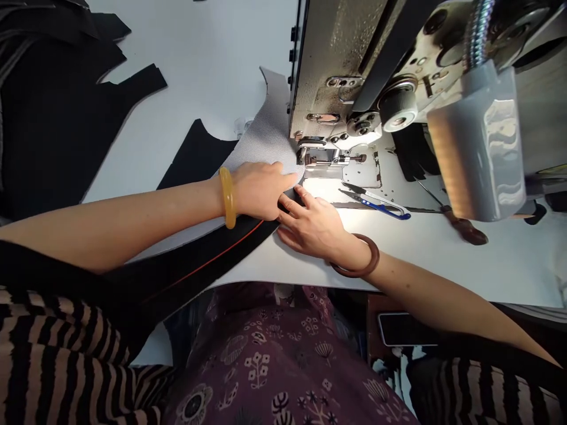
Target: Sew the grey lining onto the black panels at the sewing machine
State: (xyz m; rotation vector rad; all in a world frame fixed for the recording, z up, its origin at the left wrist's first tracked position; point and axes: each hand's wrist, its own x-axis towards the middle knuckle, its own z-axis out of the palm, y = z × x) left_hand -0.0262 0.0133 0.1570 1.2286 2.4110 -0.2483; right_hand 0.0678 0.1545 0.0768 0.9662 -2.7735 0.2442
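My left hand (260,189), below a yellow bangle (227,198), lies over the light grey mesh fabric (266,134), its fingers bent and closed on it. Beneath and along it runs a black fabric strip (199,262) with a red line down its length. My right hand (313,223), with a brown bangle (370,257) at the wrist, has its fingers stretched apart, the fingertips on the black and grey edge beside my left hand. Just beyond the fingers stands the sewing machine's presser foot (305,156); the needle itself is hard to make out.
Blue-and-white thread snips (381,206) lie right of my right hand, and a brown-handled pointed tool (465,227) farther right. A lamp (482,141) hangs over that side. Cut black pieces (53,118) are piled at left. A phone (407,329) sits below the table edge.
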